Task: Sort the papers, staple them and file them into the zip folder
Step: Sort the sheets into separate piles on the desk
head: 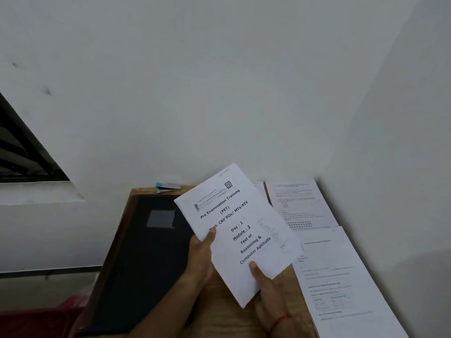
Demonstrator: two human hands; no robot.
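I hold a white paper set point(244, 228) titled "Pre Examination Training" up over the wooden table point(219, 301), tilted to the right. My left hand point(201, 254) grips its left edge with the thumb on the front page. My right hand point(266, 286) grips its lower edge, thumb on the print. A dark zip folder point(146, 259) lies flat on the left half of the table. A stapler with a blue tip point(167, 186) sits at the table's far edge, by the wall.
More printed sheets lie on the right side of the table: one at the back point(300, 203), another nearer point(341, 289). White walls close in behind and on the right. A dark window point(22, 152) is at the left, something red point(68, 306) below.
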